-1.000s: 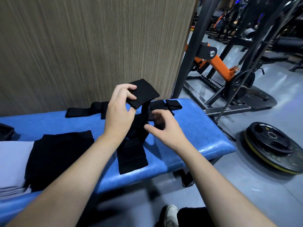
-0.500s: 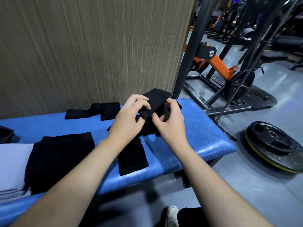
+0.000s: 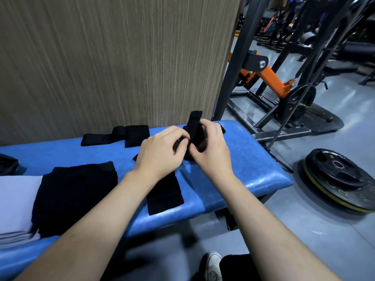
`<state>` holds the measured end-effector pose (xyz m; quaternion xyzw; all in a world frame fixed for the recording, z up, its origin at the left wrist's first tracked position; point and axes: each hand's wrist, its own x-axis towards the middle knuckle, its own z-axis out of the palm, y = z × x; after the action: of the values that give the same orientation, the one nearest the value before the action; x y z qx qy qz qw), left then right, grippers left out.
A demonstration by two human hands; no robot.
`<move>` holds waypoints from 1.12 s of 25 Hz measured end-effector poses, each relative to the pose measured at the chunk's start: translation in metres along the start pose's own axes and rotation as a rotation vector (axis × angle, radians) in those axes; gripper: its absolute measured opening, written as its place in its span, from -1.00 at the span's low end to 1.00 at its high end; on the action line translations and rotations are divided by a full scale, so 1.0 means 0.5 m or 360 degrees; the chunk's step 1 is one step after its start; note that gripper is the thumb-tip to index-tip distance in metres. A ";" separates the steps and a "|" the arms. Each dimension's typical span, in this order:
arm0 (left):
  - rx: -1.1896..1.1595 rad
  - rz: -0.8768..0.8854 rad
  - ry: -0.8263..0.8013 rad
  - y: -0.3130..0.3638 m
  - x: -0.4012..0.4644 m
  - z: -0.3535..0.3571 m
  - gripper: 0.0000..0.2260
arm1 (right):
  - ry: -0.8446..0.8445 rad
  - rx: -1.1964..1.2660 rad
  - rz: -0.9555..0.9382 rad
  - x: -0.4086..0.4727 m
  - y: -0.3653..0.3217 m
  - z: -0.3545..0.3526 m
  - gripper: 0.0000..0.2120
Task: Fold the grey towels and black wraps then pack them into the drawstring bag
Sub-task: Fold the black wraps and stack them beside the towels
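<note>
A long black wrap (image 3: 164,193) lies across the blue bench (image 3: 253,165), its near end flat at the front edge. My left hand (image 3: 160,153) and my right hand (image 3: 211,151) both pinch its far end, which stands up folded between them (image 3: 195,122). A second black wrap (image 3: 117,135) lies loosely folded at the back by the wall. A folded black cloth (image 3: 75,195) sits at the left on the bench. Beside it lies a stack of folded grey towels (image 3: 16,203). I cannot make out the drawstring bag for certain.
A wood-grain wall panel (image 3: 113,57) rises right behind the bench. A dark object (image 3: 7,164) shows at the far left edge. Black weight plates (image 3: 341,177) lie on the floor to the right, with a black and orange machine frame (image 3: 269,78) behind them. A shoe (image 3: 211,264) is below.
My hands lowered the wrap's far end from raised height toward the bench and came together on it. The end, first a flat flap in my left hand, now stands narrow and upright.
</note>
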<state>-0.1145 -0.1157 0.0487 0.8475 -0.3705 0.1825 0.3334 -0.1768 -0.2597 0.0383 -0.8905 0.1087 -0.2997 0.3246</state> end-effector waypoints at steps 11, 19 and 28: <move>0.0026 -0.0308 0.0085 0.007 0.004 -0.007 -0.85 | -0.0073 -0.0351 -0.0260 -0.003 -0.014 0.023 -0.52; -0.0758 -0.0554 0.0103 -0.017 0.010 -0.022 -0.92 | -0.0108 -0.0190 -0.0051 0.002 0.017 0.012 -0.43; -0.1163 -0.0640 0.0049 -0.028 0.014 -0.018 -0.89 | -0.0285 0.0157 0.0110 0.013 0.040 0.006 -0.50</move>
<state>-0.0999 -0.1061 0.0532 0.7261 -0.2329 -0.0171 0.6467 -0.1699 -0.2760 0.0266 -0.8924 0.0951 -0.2125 0.3866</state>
